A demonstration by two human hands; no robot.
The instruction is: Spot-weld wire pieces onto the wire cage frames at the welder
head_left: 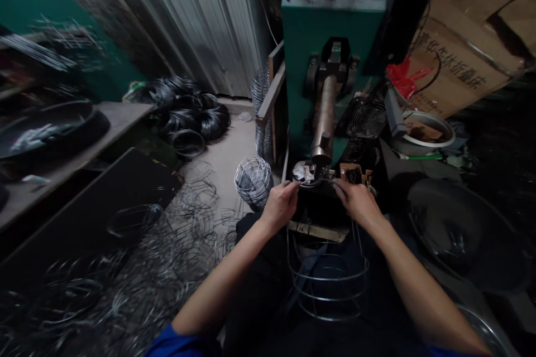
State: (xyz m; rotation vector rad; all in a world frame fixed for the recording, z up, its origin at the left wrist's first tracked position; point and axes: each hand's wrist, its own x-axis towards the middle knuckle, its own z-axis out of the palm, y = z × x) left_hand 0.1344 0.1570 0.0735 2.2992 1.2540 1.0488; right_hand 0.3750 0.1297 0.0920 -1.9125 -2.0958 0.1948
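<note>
My left hand (281,205) is closed in a pinch on the left upper side of a wire basket frame (329,277). On the opposite side, my right hand (358,201) pinches the same frame near its top. Several bent wire rings and thin uprights make up the frame, which hangs down over my lap. Its upper end lies just below the round metal arm (325,122) of a green spot welder (299,44). Dim light hides exactly where the wire meets the electrode.
A stack of wire rings (253,181) stands left of my left hand. Loose wire pieces (167,251) cover the floor, with black wire coils (196,109) farther back. At right are a dark basin (448,223), a metal bowl (431,134) and a cardboard box (464,39).
</note>
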